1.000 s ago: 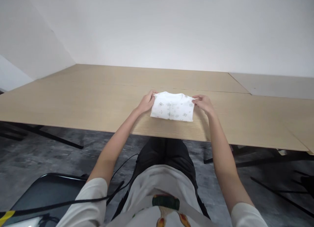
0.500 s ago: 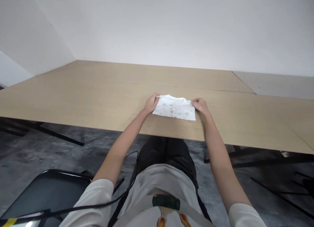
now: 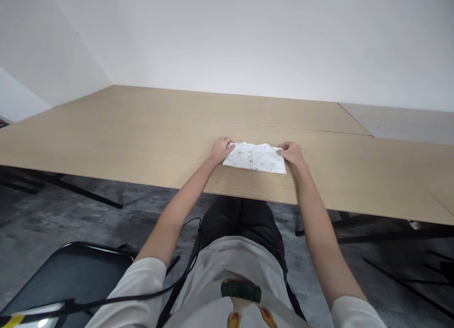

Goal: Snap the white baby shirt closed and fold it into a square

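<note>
A small white garment [image 3: 256, 158] with a scattered print lies folded into a flat strip near the table's front edge. Its neckline is on the side away from me. My left hand [image 3: 221, 149] pinches the far left corner, thumb over the cloth. At the far right corner, the fingers of my right hand [image 3: 290, 153] are closed on the fabric. Both forearms reach over the table's edge, and the cloth spans between the two hands.
The wood-coloured table [image 3: 124, 138] stretches wide to both sides, with a seam behind the garment. A white wall [image 3: 248, 39] rises at its back. Below on the left stands a black chair [image 3: 74, 276], and a black cable [image 3: 142, 297] crosses beside my body.
The garment's far edge has come slightly toward me, so the strip looks narrower. Both hands keep their hold at its corners, the left thumb now lying further over the cloth.
</note>
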The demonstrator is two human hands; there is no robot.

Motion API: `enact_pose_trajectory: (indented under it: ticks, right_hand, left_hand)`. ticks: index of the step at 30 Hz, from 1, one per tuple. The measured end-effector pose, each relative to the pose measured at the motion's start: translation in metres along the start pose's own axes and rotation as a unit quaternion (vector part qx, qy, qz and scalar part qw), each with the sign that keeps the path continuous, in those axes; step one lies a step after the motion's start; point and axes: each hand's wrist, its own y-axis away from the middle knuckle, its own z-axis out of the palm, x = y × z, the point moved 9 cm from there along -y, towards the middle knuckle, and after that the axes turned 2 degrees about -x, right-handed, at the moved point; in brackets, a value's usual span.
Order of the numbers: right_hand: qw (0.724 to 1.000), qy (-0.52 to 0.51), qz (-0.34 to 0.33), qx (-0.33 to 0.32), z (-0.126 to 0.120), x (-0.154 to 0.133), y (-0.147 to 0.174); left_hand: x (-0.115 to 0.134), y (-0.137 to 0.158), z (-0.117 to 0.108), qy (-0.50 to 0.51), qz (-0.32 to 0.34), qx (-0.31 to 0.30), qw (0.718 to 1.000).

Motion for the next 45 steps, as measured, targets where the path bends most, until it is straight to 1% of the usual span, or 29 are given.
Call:
enact_pose_trajectory:
  ticks: [5,11,15,18,23,27,29,33,34,36,38,40,42,44,45]
  right_hand:
    - [1.000,0.006,0.005,0.004,-0.001,-0.002,0.002]
    - [0.999,0.041,-0.028,0.000,0.000,-0.010,0.003]
    - [0.999,0.032,-0.023,0.029,-0.005,-0.009,0.002]
    - [0.998,0.020,-0.035,0.044,-0.006,-0.010,0.002]
    - [0.997,0.021,-0.068,0.026,-0.001,-0.016,0.003]
    - [0.997,0.027,-0.072,0.013,0.001,-0.017,0.004]
    - [0.997,0.030,-0.067,0.002,0.003,-0.016,0.004]
    - [0.999,0.014,-0.036,-0.005,0.006,-0.010,0.003]
    - [1.000,-0.008,-0.025,-0.003,0.006,-0.008,0.003]
    - [0.995,-0.094,-0.001,0.017,0.001,-0.007,0.001]
    - [0.977,-0.205,0.007,0.053,-0.013,-0.014,0.000]
    - [0.956,-0.276,-0.021,0.093,-0.040,-0.035,0.000]
    - [0.949,-0.281,-0.075,0.125,-0.081,-0.071,0.003]
    - [0.948,-0.243,-0.139,0.151,-0.129,-0.113,0.013]
    - [0.946,-0.212,-0.179,0.164,-0.154,-0.135,0.020]
  left_hand:
    - [-0.002,0.001,0.001,-0.001,-0.006,-0.010,1.000]
    - [0.000,0.001,-0.001,0.009,-0.010,-0.009,1.000]
    - [0.000,0.003,-0.003,0.021,-0.018,-0.002,1.000]
    - [0.001,0.003,-0.001,0.019,-0.013,-0.018,1.000]
    - [-0.004,0.002,0.006,0.025,-0.014,-0.041,0.999]
    - [-0.015,0.000,0.007,0.064,-0.044,-0.038,0.996]
    - [-0.019,0.001,0.007,0.087,-0.062,-0.031,0.994]
    - [-0.024,0.003,0.005,0.130,-0.095,0.002,0.987]
    - [-0.024,0.003,0.004,0.146,-0.100,0.011,0.984]
    - [-0.023,0.002,-0.001,0.180,-0.098,0.029,0.978]
    - [-0.018,-0.005,-0.018,0.202,-0.076,0.047,0.975]
    - [-0.006,-0.016,-0.050,0.197,-0.029,0.067,0.978]
    - [0.018,-0.027,-0.097,0.166,0.035,0.095,0.981]
    - [0.054,-0.033,-0.151,0.117,0.101,0.126,0.980]
    - [0.073,-0.033,-0.177,0.089,0.124,0.141,0.978]
